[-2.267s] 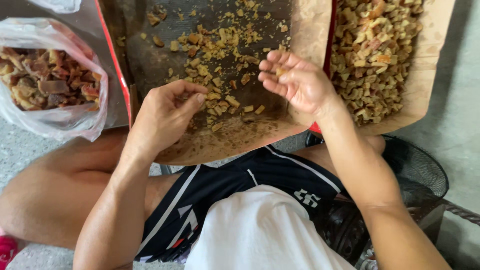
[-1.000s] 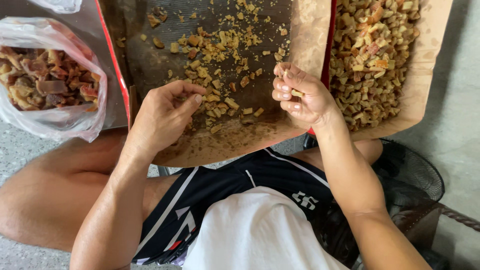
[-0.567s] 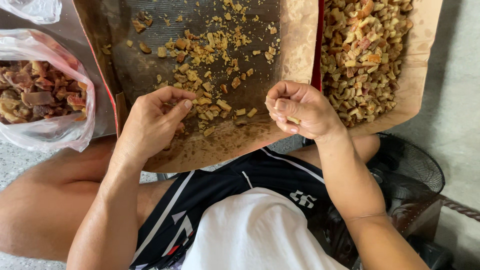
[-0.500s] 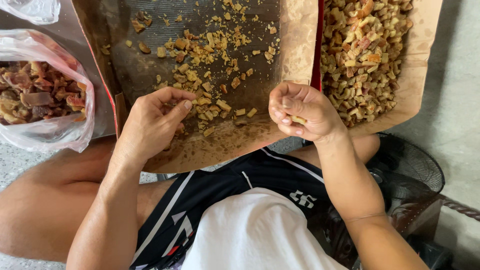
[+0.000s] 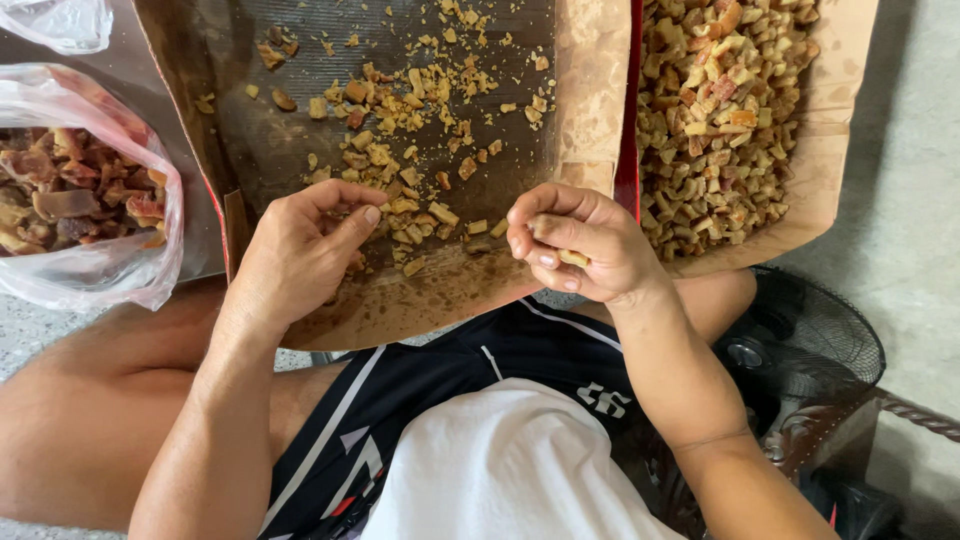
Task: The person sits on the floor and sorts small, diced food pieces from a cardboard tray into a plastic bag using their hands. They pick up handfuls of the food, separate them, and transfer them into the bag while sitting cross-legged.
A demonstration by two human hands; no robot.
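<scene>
Over the cardboard tray (image 5: pixel 440 300): sorting. Left hand (image 5: pixel 300 255) curled, fingertips picking scattered pieces (image 5: pixel 400 150); right hand (image 5: pixel 580 250) pinching one tan piece (image 5: pixel 573 259). Sorted heap (image 5: pixel 715 110) at two o'clock.

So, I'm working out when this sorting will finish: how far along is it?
Looks well along, as a guess. Done: the right cardboard tray is heaped with pale pieces. In hand: the right hand has a grip on one small piece, while the left hand rests among scattered pieces in the middle tray. Left: that thin scatter, plus perhaps the bag of darker chunks.
</scene>
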